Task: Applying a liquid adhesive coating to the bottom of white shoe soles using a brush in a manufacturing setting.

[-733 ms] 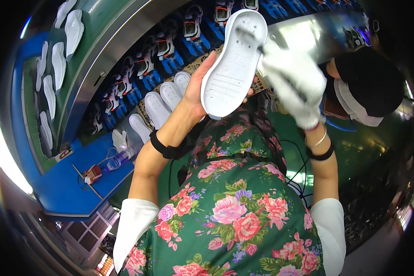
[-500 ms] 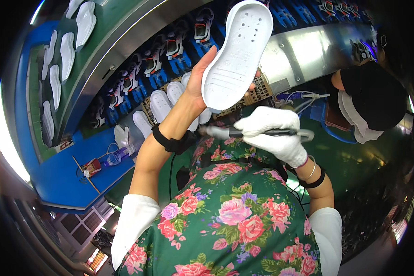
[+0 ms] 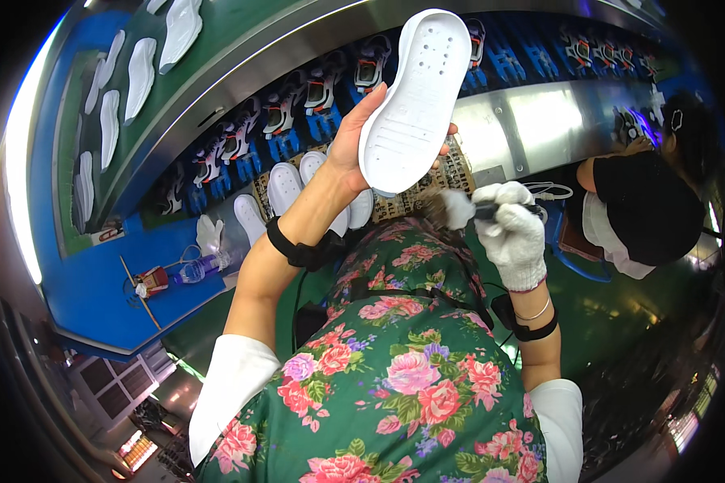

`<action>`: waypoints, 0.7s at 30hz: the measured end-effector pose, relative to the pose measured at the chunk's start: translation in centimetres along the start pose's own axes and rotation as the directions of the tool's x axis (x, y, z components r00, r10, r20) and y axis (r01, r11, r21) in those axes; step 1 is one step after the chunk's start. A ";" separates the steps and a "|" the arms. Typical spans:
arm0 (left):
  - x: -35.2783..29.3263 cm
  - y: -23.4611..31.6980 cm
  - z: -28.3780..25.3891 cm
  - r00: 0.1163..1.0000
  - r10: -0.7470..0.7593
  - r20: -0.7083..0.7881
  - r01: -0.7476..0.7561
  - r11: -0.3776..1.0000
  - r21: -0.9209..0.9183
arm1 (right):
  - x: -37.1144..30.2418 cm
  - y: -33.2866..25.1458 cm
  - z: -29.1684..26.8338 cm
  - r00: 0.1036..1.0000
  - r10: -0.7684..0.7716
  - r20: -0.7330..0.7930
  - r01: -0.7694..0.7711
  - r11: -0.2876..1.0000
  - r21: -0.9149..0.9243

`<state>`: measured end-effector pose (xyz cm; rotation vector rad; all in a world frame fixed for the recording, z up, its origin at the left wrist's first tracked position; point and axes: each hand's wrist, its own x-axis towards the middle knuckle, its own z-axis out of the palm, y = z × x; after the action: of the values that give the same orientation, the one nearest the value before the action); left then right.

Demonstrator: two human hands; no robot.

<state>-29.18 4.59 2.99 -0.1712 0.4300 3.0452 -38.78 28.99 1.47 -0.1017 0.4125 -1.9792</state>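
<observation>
A white shoe sole [image 3: 415, 101] is held up in front of me, its face with small holes and ridges turned toward me. My bare left hand [image 3: 348, 145] grips it by the left edge, with fingertips showing past its right side. Below and to the right, my right hand [image 3: 511, 237], in a white knit glove, is closed round the dark handle of a brush [image 3: 457, 209]. The pale and brown bristles point left, blurred by motion, beneath the sole and apart from it. More white soles [image 3: 283, 187] lie behind my left forearm on printed cardboard [image 3: 395, 204].
Shoe parts on blue holders [image 3: 278, 113] line the metal bench ahead. White soles [image 3: 140, 76] lie on the green belt at far left. A blue table [image 3: 97, 298] carries a bottle [image 3: 197, 270] and a loose glove [image 3: 209, 233]. A co-worker [image 3: 644, 201] sits at right.
My right hand has moved right with the brush, away from beneath the sole's heel. The sole in my left hand has shifted slightly down and left in the view.
</observation>
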 end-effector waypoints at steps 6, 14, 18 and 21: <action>-0.5 0.4 1.8 0.996 0.060 -0.069 -0.057 0.997 0.046 | -0.6 -0.4 -2.2 0.983 -0.055 -0.178 0.099 0.963 0.249; -1.2 0.2 3.2 0.990 0.095 -0.100 -0.088 0.994 0.072 | -0.8 -0.3 -3.2 0.986 -0.067 -0.151 0.115 0.935 0.336; -1.5 0.3 4.1 0.986 0.118 -0.115 -0.109 0.991 0.082 | -0.4 -0.5 -2.8 0.983 -0.070 -0.169 0.127 0.927 0.354; -1.9 0.4 5.1 0.984 0.132 -0.118 -0.122 0.989 0.087 | -0.6 -0.6 -3.3 0.980 -0.081 -0.184 0.142 0.926 0.349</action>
<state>-27.85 5.56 8.24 -0.3418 0.5919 3.1462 -39.83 30.54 -1.36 0.2827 0.1441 -2.1526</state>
